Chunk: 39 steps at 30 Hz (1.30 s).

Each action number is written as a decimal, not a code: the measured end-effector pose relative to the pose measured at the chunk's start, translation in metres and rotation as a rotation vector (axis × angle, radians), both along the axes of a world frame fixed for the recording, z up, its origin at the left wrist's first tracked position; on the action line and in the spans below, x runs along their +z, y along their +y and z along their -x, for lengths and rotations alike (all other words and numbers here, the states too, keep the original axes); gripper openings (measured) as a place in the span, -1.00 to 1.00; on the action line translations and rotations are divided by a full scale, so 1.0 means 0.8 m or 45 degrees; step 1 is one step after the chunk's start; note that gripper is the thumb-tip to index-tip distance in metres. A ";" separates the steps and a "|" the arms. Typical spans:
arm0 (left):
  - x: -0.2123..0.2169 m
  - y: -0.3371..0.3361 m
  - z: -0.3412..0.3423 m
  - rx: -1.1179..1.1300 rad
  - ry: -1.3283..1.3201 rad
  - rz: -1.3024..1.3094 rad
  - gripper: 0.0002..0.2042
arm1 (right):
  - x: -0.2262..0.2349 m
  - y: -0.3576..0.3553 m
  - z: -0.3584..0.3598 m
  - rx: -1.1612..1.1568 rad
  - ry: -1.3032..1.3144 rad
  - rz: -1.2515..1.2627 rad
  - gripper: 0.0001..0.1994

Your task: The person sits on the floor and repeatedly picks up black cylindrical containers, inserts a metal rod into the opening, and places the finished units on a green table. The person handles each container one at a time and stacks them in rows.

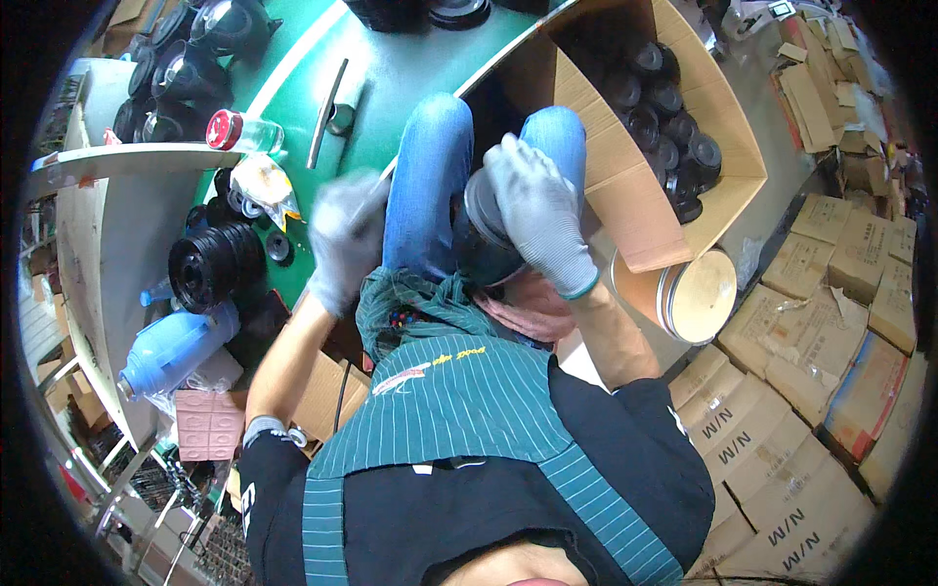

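Observation:
My right hand (535,210), in a grey knit glove, is closed over a black round part (483,209) between my thighs. The part has a flat disc-like rim; its lower side is hidden by my hand and apron. My left hand (344,242), gloved in grey too, is beside my left knee, apart from the round part. Motion blurs its fingers, and I cannot make out whether anything is in them. Close to it on the green table (293,190) lie a metal rod (328,112) and a small dark cylindrical piece (341,119).
An open cardboard box (728,117) with several black round parts (674,122) stands right. Left are a red-lidded jar (256,134), a black spool (217,266), a blue flask (176,354) and black pots (186,73). A round drum (702,296) and stacked cartons (796,342) stand lower right.

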State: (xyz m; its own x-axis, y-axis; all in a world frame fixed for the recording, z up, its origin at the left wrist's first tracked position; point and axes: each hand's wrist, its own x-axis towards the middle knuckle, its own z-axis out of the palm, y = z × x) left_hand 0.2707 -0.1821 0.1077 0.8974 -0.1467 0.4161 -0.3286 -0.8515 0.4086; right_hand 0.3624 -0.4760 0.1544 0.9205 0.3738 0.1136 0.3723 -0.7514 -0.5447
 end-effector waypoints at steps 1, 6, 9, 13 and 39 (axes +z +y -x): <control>-0.018 0.028 -0.027 0.292 0.048 0.030 -0.50 | -0.006 -0.003 0.007 -0.036 0.144 -0.181 -0.51; -0.108 0.106 -0.156 0.915 0.298 -0.540 -0.31 | -0.010 0.021 0.036 -0.159 0.504 -1.763 -0.41; -0.101 0.101 -0.171 0.793 0.527 -0.090 -0.45 | -0.009 0.042 0.044 -0.437 0.776 -1.935 -0.34; -0.016 0.044 -0.151 0.239 0.631 0.725 -0.53 | -0.015 0.029 0.025 -0.434 1.010 -2.305 -0.14; 0.169 -0.180 -0.040 -0.012 0.557 -0.041 -0.12 | -0.067 0.023 -0.081 0.293 1.763 -2.057 -0.48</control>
